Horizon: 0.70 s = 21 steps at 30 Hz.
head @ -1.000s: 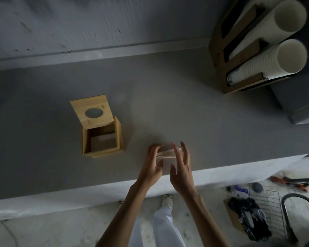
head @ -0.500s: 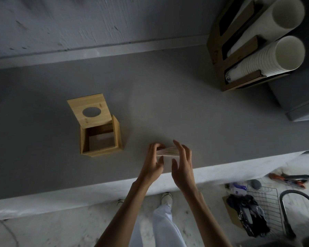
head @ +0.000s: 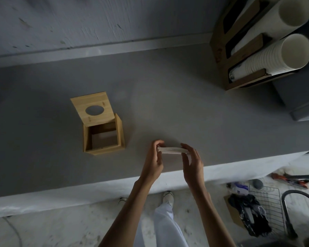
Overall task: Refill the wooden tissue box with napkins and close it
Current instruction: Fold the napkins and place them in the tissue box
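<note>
A wooden tissue box [head: 103, 138] stands on the grey counter [head: 168, 107] at the left, its hinged lid [head: 94, 108] with an oval hole tipped back and open. The inside looks bare. To the right of the box, a thin stack of white napkins [head: 169, 150] is held level just above the counter. My left hand [head: 153, 161] grips its left end and my right hand [head: 192, 163] grips its right end.
A wooden rack [head: 239, 56] holding two stacks of white paper cups [head: 275, 56] stands at the back right. The wall runs along the back. Below the counter's front edge are a wire basket [head: 268, 207], tools and dark clutter on the floor.
The napkin stack has been squared up and lifted slightly between both hands. The hands have spread apart to its ends. The box has not moved.
</note>
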Motion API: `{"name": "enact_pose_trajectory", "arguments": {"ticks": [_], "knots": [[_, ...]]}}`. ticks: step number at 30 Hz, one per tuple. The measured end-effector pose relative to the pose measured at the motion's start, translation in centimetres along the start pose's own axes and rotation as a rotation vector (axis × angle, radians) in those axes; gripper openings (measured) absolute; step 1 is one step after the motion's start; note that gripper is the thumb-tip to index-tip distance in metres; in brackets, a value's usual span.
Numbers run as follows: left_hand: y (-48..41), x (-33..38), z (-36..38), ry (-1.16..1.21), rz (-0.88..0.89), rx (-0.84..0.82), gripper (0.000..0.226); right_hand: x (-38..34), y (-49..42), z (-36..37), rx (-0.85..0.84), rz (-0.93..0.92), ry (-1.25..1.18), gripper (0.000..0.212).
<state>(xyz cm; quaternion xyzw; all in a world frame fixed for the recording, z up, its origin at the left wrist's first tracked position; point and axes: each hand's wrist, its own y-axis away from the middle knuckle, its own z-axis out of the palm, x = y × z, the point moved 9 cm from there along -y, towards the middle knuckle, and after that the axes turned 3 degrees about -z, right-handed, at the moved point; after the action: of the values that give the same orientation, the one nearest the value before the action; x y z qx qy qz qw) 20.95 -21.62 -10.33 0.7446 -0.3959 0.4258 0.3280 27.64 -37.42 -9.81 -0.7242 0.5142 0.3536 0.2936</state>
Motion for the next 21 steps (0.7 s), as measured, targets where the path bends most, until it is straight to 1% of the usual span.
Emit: {"name": "enact_pose_trajectory", "arguments": {"ticks": [2,4,7,10,13,16,18,21], "knots": [[0.0,-0.1,0.1,0.007,-0.016,0.005,0.028,0.2,-0.1,0.0,-0.017,0.007,-0.007,0.035],[0.0,-0.3,0.5,0.010,-0.029,-0.022,0.030,0.2,0.1,0.5,-0.063,0.003,-0.014,0.046],[0.1,0.0,1.1,0.009,-0.031,-0.070,0.039,0.1,0.4,1.2,-0.102,-0.018,0.007,0.059],[-0.1,-0.1,1.0,0.067,-0.077,-0.056,0.050,0.0,0.5,1.3,-0.079,-0.022,0.007,0.064],[0.0,-0.1,1.5,0.075,-0.104,-0.108,0.064,-0.3,0.7,1.8,-0.101,-0.036,0.028,0.066],[-0.1,0.1,1.2,0.085,-0.118,-0.059,0.064,-0.5,0.7,1.6,-0.055,-0.047,0.029,0.060],[-0.1,0.3,1.0,0.076,-0.104,-0.030,0.058,-0.5,0.6,1.4,-0.021,-0.041,0.015,0.051],[-0.1,0.4,0.5,0.078,-0.068,0.023,0.046,0.0,0.6,1.1,0.012,0.020,0.004,0.039]]}}
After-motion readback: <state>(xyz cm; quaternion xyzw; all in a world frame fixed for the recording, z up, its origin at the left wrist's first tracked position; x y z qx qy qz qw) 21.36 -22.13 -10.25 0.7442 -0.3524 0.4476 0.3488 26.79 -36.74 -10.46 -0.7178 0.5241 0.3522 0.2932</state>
